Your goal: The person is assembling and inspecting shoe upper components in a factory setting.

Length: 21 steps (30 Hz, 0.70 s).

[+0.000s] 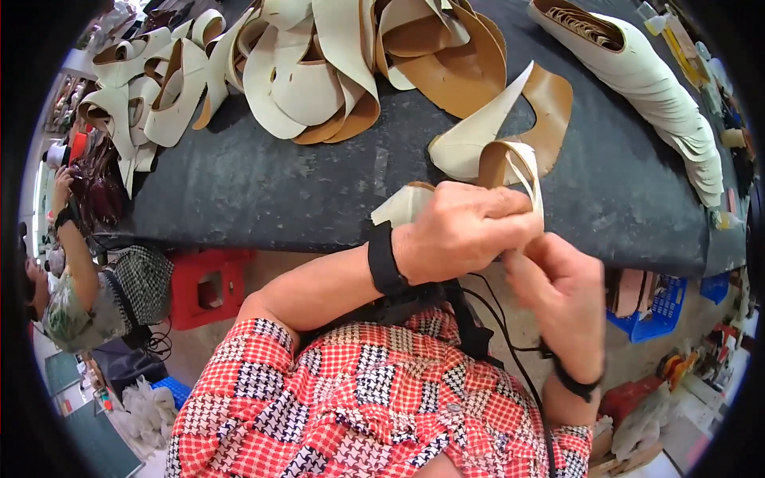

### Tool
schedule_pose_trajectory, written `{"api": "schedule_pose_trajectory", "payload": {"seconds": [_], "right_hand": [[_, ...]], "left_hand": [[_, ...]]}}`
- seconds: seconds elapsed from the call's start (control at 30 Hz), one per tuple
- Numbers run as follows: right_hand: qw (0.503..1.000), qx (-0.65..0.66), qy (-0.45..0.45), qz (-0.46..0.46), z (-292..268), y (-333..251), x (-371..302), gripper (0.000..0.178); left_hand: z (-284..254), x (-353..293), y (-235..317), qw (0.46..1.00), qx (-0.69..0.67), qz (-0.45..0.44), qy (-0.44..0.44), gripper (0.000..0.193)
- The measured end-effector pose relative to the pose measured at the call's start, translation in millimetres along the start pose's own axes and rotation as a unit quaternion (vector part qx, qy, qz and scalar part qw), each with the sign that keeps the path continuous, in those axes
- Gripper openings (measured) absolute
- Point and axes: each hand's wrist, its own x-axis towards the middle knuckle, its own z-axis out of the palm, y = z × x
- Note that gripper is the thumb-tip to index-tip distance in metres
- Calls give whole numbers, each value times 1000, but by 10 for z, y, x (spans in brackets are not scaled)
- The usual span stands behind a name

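My left hand is closed around a cream shoe upper with a tan lining, held over the table's near edge. Part of the upper shows left of the hand, and a curled end with a thin, folded cream strip rises beyond the fingers. Close against its fingertips, my right hand is pinched shut; whatever lies between those fingers is hidden. Just beyond both hands, another cream upper lies open on the table, its tan inside partly facing up.
Loose cream uppers are heaped along the far side of the dark table. A nested row of uppers curves along the right. A red stool and a co-worker are at left; a blue basket sits below right.
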Motion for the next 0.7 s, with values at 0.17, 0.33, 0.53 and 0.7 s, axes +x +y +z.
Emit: {"api": "schedule_pose_trajectory", "payload": {"seconds": [0.17,0.33,0.53,0.7], "right_hand": [[997,-24,62,-34,-382,-333,291,15],[987,69,-145,11,-246,-156,621,13],[959,245,53,-132,-12,35,560,10],[920,35,128,-370,216,204,548,10]], "left_hand": [[6,-25,47,998,-13,-1,-67,22],[5,-49,-36,1000,-1,0,-19,23],[5,17,125,924,-149,-317,155,10],[-168,126,126,827,-337,-421,157,15]]}}
